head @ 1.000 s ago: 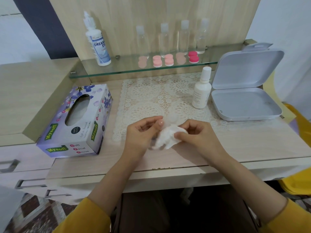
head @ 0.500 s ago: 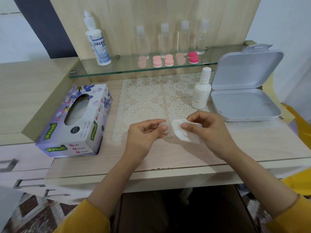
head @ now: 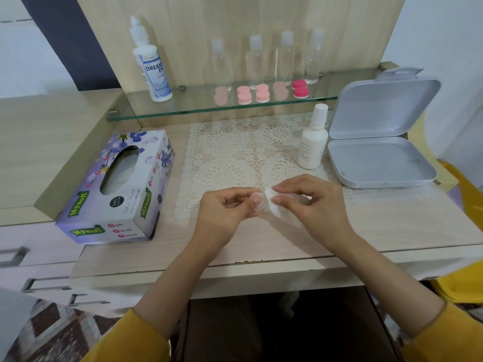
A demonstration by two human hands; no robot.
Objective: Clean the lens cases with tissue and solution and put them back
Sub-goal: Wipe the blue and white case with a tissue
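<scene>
My left hand [head: 224, 212] pinches a small clear lens case part [head: 258, 202] over the front edge of the lace mat. My right hand [head: 313, 202] pinches a folded white tissue [head: 271, 205] and presses it against that case. Several pink lens cases [head: 244, 94] and a darker pink one [head: 300, 88] stand on the glass shelf [head: 183, 111]. A white solution bottle [head: 312, 142] stands on the desk right of the mat. A larger solution bottle [head: 151, 64] stands at the shelf's left end.
A purple tissue box [head: 117, 189] lies at the left. An open grey hinged box [head: 379, 158] sits at the right. Several clear bottles [head: 254, 61] line the back of the shelf. The lace mat [head: 235, 152] covers the desk's middle. Drawer handles show at lower left.
The right hand has brought the tissue back against the case held by the left hand; both hands sit slightly farther from me than a second ago.
</scene>
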